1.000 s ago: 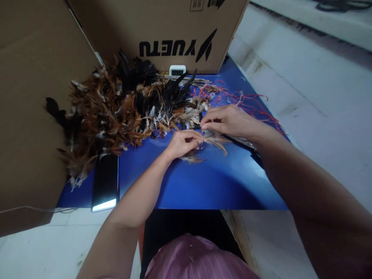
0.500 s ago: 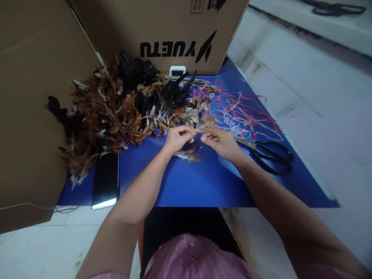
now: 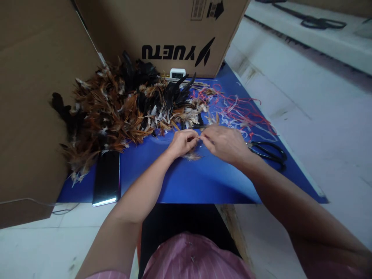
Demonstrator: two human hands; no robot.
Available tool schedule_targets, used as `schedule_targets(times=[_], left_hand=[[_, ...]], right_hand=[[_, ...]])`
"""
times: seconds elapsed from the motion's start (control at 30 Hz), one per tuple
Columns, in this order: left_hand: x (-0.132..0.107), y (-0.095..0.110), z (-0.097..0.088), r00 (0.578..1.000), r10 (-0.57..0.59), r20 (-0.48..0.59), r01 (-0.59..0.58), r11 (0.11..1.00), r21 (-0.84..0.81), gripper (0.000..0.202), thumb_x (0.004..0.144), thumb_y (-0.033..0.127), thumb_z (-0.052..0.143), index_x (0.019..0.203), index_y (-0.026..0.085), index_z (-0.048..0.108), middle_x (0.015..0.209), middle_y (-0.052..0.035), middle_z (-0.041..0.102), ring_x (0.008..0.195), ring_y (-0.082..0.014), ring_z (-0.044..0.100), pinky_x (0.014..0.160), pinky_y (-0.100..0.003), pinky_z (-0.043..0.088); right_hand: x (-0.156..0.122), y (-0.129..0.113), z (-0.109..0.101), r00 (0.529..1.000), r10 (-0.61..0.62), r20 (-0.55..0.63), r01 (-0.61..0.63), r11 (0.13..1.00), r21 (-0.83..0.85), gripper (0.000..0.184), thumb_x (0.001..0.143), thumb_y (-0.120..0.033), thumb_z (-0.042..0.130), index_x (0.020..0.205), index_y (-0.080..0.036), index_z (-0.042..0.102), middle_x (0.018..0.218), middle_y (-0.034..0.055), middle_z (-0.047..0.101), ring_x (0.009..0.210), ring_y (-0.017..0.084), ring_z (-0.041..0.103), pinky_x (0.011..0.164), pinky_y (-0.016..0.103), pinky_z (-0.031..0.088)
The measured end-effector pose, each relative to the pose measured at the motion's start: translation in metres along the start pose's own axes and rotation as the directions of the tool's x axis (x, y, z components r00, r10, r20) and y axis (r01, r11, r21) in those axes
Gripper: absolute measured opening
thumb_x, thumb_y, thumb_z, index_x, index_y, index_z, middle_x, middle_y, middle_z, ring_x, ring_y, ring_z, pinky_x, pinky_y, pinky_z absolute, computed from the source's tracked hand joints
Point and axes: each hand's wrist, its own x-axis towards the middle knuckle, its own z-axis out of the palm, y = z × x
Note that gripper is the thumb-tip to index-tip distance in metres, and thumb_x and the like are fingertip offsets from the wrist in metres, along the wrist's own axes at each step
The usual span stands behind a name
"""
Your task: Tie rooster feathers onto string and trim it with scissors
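Note:
My left hand (image 3: 183, 142) is closed in a pinch over the blue table, with a feather between thumb and fingers, mostly hidden now. My right hand (image 3: 225, 142) meets it fingertip to fingertip, also pinched. What its fingers grip is too small to make out. Beneath my left hand a pale brown feather (image 3: 192, 156) lies on the table. Just beyond both hands spreads a large heap of brown, black and whitish feathers (image 3: 116, 110). Scissors with black handles (image 3: 269, 151) lie beside my right wrist, their blades mostly covered by it.
Tangled red and white strings (image 3: 238, 110) lie at the right of the blue table (image 3: 203, 186). A phone (image 3: 107, 178) rests at the front left. Behind stand a small white digital display (image 3: 177, 73), thin sticks (image 3: 200, 82) and a cardboard box (image 3: 122, 27).
My right hand has moved left and turned over, and its fingertips now meet those of my left hand. The tan feather seen between the hands is now mostly hidden. The view has shifted slightly.

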Motion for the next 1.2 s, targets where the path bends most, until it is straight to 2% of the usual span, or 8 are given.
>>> schedule_targets(times=[0.13,0.27,0.37,0.53,0.67,0.73,1.0,1.2], left_hand=[[-0.001,0.003,-0.002,0.999,-0.005,0.033,0.007,0.998,-0.068,0.013,0.08,0.016,0.06,0.075,0.016,0.072,0.088,-0.008,0.073,0.081,-0.0154,0.067,0.074,-0.026,0.05],[-0.001,0.006,-0.004,0.996,-0.056,0.063,0.069,0.97,-0.232,0.014,0.08,0.024,0.065,0.077,0.014,0.074,0.09,-0.0096,0.074,0.068,-0.0127,0.066,0.067,-0.026,0.052],[-0.001,0.01,-0.006,0.986,-0.133,0.103,0.161,0.922,-0.353,0.016,0.077,0.029,0.068,0.077,0.014,0.074,0.093,-0.009,0.074,0.056,-0.0085,0.061,0.058,-0.024,0.051],[0.0,0.012,-0.008,0.971,-0.226,0.079,0.236,0.847,-0.477,0.02,0.072,0.035,0.074,0.074,0.015,0.073,0.093,-0.007,0.074,0.054,-0.0065,0.059,0.06,-0.024,0.051],[0.001,0.008,-0.006,0.958,-0.287,0.002,0.244,0.812,-0.529,0.021,0.07,0.035,0.076,0.071,0.015,0.073,0.092,-0.0059,0.073,0.053,-0.0058,0.056,0.06,-0.026,0.051],[0.002,0.006,-0.005,0.948,-0.313,-0.055,0.24,0.82,-0.52,0.017,0.071,0.032,0.074,0.07,0.015,0.072,0.091,-0.0049,0.073,0.053,-0.0058,0.056,0.061,-0.026,0.05],[0.004,-0.002,-0.001,0.909,-0.346,-0.234,0.206,0.858,-0.471,0.013,0.073,0.029,0.072,0.071,0.017,0.073,0.064,0.0013,0.066,0.054,-0.0085,0.056,0.061,-0.025,0.048],[0.004,-0.004,0.001,0.899,-0.336,-0.282,0.228,0.907,-0.354,0.013,0.076,0.027,0.068,0.072,0.016,0.072,0.077,-0.0023,0.071,0.054,-0.0085,0.058,0.059,-0.025,0.049]], right_hand=[[0.026,0.017,-0.013,0.992,-0.031,0.123,0.018,0.995,0.102,0.017,0.084,-0.022,0.053,0.077,-0.019,0.068,0.075,0.0058,0.069,0.063,0.017,0.057,0.057,0.03,0.03],[0.048,0.038,-0.009,0.957,0.02,0.289,-0.137,0.911,0.389,0.01,0.076,-0.023,0.062,0.071,-0.021,0.07,0.06,-0.0014,0.064,0.054,0.012,0.053,0.054,0.026,0.033],[0.054,0.054,0.004,0.89,0.005,0.457,-0.319,0.722,0.613,0.011,0.072,-0.031,0.069,0.07,-0.021,0.071,0.059,-0.0014,0.065,0.052,0.012,0.055,0.052,0.025,0.037],[0.041,0.059,0.028,0.837,0.049,0.544,-0.534,0.287,0.795,0.029,0.06,-0.044,0.08,0.07,-0.019,0.069,0.06,0.001,0.064,0.048,0.011,0.049,0.044,0.024,0.034],[0.024,0.04,0.04,0.8,0.211,0.562,-0.561,-0.071,0.825,0.035,0.049,-0.033,0.086,0.065,-0.019,0.058,0.049,-0.0087,0.041,0.041,0.004,0.025,0.038,0.021,0.013],[0.018,0.029,0.043,0.795,0.279,0.54,-0.517,-0.155,0.842,0.033,0.05,-0.029,0.084,0.067,-0.019,0.058,0.049,-0.0105,0.035,0.042,0.004,0.021,0.039,0.021,0.011],[0.012,0.002,0.047,0.795,0.417,0.44,-0.428,-0.128,0.895,0.03,0.069,-0.037,0.074,0.091,-0.018,0.065,0.053,-0.0101,0.032,0.043,0.005,0.021,0.041,0.023,0.012],[0.013,-0.002,0.064,0.818,0.516,0.254,-0.361,0.116,0.925,0.018,0.075,-0.033,0.067,0.087,-0.02,0.062,0.061,-0.0051,0.047,0.052,0.009,0.038,0.049,0.025,0.031]])
